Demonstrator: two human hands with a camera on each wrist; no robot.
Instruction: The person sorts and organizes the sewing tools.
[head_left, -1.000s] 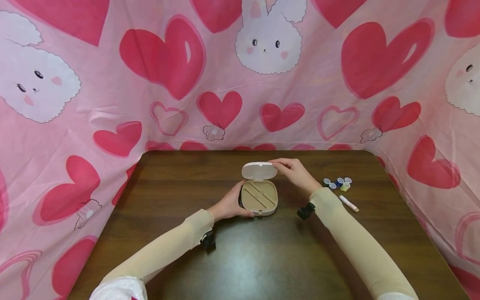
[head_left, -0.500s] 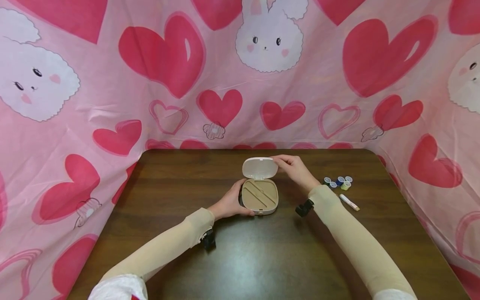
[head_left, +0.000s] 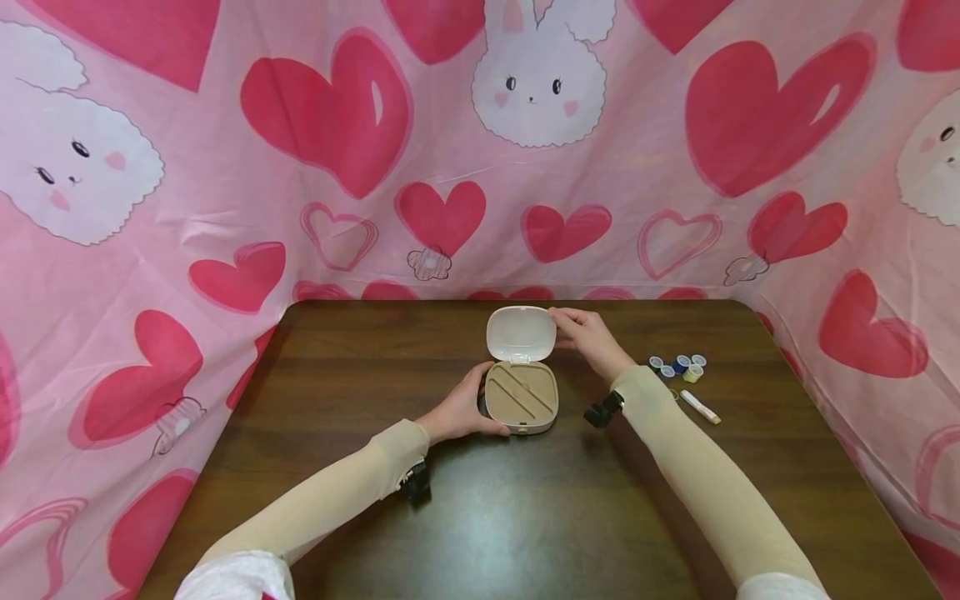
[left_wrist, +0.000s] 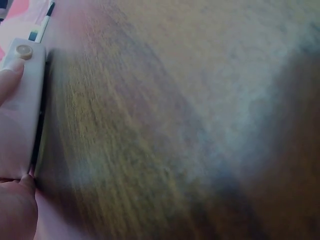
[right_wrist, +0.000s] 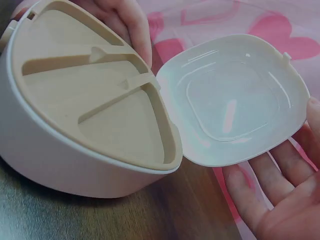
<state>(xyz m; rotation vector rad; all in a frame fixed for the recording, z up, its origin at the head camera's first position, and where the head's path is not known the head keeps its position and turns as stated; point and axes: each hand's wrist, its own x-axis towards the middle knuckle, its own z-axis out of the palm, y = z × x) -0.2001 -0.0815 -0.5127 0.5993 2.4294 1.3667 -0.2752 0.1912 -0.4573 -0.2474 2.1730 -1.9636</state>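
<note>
A white rounded storage case (head_left: 522, 398) with a beige divided tray (right_wrist: 75, 95) sits on the table. Its hinged white lid (head_left: 521, 333) stands tipped back behind it, glossy inside. No items show in the tray's compartments. My left hand (head_left: 459, 410) grips the case's left side, thumb near the front button (left_wrist: 23, 51). At the lid's right edge is my right hand (head_left: 592, 340); in the right wrist view, the thumb is at the rim and the fingers reach behind the lid.
On the table's right side lie several small thread spools (head_left: 681, 365) in dark, blue and yellow. A slim white stick-shaped item (head_left: 701, 407) lies just in front of them. A pink heart-patterned cloth (head_left: 525, 183) walls the table at the back and sides.
The lid has swung further back and now stands more upright, with my right hand moving along at its edge. My left hand has stayed on the case.
</note>
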